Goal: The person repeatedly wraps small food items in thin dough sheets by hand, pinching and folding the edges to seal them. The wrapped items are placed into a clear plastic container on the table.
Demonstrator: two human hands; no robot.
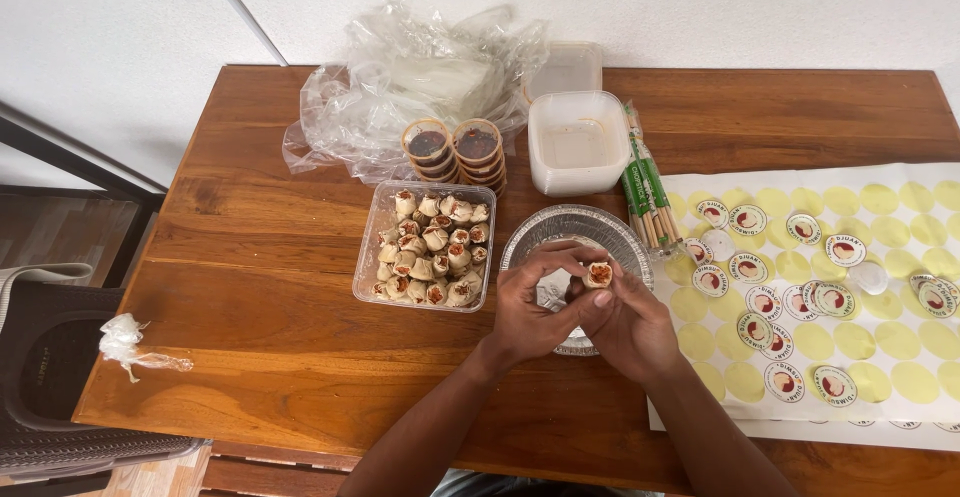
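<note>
Hovering over the round foil tray [530, 237], both hands meet at table centre in the head view. A small dumpling [598, 274] sits pinched at the fingertips, at about one o'clock from the right hand [632, 329] and two o'clock from the left hand [532, 309]. Right fingers close around it; left fingers curl in beside it, touching. Its top faces up. The clear box of dumplings [372, 257] waits at nine o'clock, nearer the left hand.

Item: small pale steamed dumpling with orange-red topping [599, 274] | State: whole, topping showing | Pose: tilted, pinched between fingertips | Location: above round silver foil tray [530, 242], at its 3 o'clock rim
</note>
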